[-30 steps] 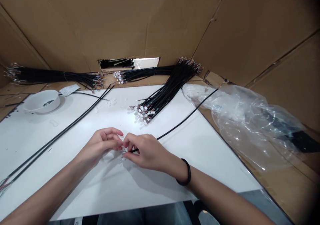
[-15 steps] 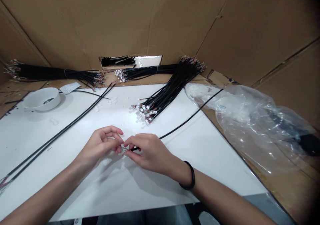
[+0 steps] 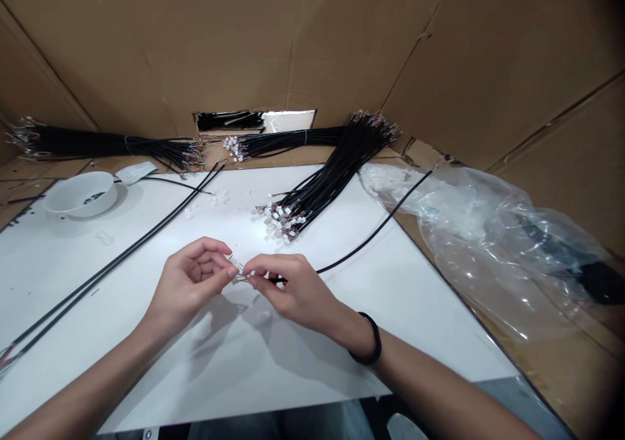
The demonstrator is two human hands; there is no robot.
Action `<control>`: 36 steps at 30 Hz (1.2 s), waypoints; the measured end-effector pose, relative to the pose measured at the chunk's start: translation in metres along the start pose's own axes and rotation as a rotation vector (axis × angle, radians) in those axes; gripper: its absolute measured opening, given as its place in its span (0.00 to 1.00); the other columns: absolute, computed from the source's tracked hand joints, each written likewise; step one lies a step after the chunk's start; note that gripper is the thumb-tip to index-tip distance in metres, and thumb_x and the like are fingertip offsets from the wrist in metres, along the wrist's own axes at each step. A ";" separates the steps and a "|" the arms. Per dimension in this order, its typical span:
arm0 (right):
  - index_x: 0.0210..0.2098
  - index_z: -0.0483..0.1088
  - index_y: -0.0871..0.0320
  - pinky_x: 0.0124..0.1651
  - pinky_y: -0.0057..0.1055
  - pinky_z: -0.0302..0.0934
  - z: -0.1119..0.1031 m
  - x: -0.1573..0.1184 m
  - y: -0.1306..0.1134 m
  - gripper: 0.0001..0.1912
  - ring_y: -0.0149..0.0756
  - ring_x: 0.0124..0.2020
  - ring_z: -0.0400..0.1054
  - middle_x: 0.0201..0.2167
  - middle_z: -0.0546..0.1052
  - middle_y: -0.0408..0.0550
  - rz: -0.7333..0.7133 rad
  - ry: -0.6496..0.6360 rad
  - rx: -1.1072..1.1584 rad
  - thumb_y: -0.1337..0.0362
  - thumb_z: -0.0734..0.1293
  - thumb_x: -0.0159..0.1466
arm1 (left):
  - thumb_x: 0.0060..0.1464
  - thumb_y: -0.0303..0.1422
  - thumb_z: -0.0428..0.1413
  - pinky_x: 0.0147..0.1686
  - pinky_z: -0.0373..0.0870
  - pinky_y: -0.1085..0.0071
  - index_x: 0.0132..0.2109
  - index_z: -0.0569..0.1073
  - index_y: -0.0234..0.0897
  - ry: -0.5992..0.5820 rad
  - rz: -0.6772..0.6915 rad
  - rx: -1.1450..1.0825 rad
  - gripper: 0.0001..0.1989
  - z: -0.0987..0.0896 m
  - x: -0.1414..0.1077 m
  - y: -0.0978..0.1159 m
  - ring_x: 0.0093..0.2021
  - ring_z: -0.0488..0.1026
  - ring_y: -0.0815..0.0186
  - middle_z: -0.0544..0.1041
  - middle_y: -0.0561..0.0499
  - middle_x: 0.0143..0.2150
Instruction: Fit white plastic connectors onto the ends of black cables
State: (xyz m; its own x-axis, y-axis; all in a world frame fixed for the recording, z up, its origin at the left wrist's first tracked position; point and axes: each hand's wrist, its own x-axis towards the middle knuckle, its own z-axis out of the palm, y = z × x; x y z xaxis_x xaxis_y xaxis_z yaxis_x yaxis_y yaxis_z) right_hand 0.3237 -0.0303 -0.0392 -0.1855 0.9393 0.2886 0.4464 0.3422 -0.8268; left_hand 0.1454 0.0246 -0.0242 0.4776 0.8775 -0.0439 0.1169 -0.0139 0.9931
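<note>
In the head view, my right hand (image 3: 288,280) pinches the thin coloured wires at the end of a black cable (image 3: 375,233). The cable runs from under that hand up and right, its far end over the plastic bag. My left hand (image 3: 195,277) faces it, thumb and index finger closed around a small white connector (image 3: 235,261). Fine wire ends reach the connector between the fingertips. I cannot tell how many wires sit in it. Both hands are slightly above the white table (image 3: 312,355).
Behind lie black cable bundles, one with white connectors (image 3: 332,173), another at left (image 3: 92,142). A white bowl (image 3: 81,196) holds small dark pieces. Two long cables (image 3: 122,256) cross the left side. A clear plastic bag (image 3: 478,232) lies right. Cardboard walls (image 3: 244,43) surround the table.
Both hands have risen slightly, and the left has shifted a little left. The white connector and wire ends now show more clearly between the fingertips. The cable's far end has dipped slightly leftward.
</note>
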 end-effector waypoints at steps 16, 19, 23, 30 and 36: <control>0.30 0.72 0.60 0.30 0.16 0.56 -0.003 0.001 -0.004 0.04 0.19 0.27 0.63 0.28 0.74 0.38 0.080 0.044 0.029 0.70 0.65 0.58 | 0.52 0.39 0.56 0.23 0.58 0.76 0.32 0.71 0.30 -0.157 -0.021 0.309 0.14 -0.010 0.001 0.002 0.24 0.62 0.73 0.70 0.49 0.26; 0.29 0.72 0.60 0.29 0.15 0.56 -0.003 0.002 -0.004 0.03 0.20 0.27 0.63 0.28 0.74 0.38 0.094 0.059 0.028 0.70 0.65 0.57 | 0.52 0.41 0.56 0.22 0.58 0.76 0.34 0.73 0.30 -0.146 -0.057 0.297 0.15 -0.009 0.001 -0.001 0.23 0.61 0.72 0.71 0.48 0.27; 0.29 0.72 0.60 0.29 0.16 0.56 -0.002 0.002 -0.003 0.04 0.20 0.27 0.63 0.27 0.74 0.39 0.109 0.048 0.032 0.68 0.65 0.58 | 0.50 0.41 0.57 0.25 0.61 0.74 0.36 0.75 0.31 -0.086 -0.012 0.330 0.15 -0.006 0.002 -0.001 0.28 0.66 0.69 0.73 0.46 0.31; 0.30 0.72 0.62 0.29 0.20 0.55 -0.005 0.004 0.001 0.07 0.23 0.26 0.61 0.26 0.73 0.41 0.212 -0.012 0.132 0.66 0.63 0.60 | 0.51 0.41 0.56 0.29 0.66 0.72 0.37 0.76 0.33 -0.138 -0.003 0.425 0.14 -0.005 0.002 0.001 0.30 0.69 0.67 0.75 0.45 0.34; 0.31 0.71 0.62 0.27 0.21 0.53 -0.006 0.006 0.003 0.07 0.23 0.24 0.58 0.25 0.71 0.43 0.262 -0.022 0.182 0.67 0.62 0.60 | 0.52 0.38 0.56 0.29 0.68 0.75 0.35 0.76 0.33 -0.150 0.083 0.399 0.11 -0.006 0.002 0.002 0.32 0.71 0.66 0.75 0.45 0.36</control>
State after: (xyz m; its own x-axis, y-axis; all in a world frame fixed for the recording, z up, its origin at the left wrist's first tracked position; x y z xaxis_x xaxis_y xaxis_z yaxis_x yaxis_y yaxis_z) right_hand 0.3294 -0.0235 -0.0373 -0.1046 0.9935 0.0459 0.3177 0.0772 -0.9450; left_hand 0.1411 0.0292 -0.0215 0.6172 0.7867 -0.0108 0.3866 -0.2913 0.8750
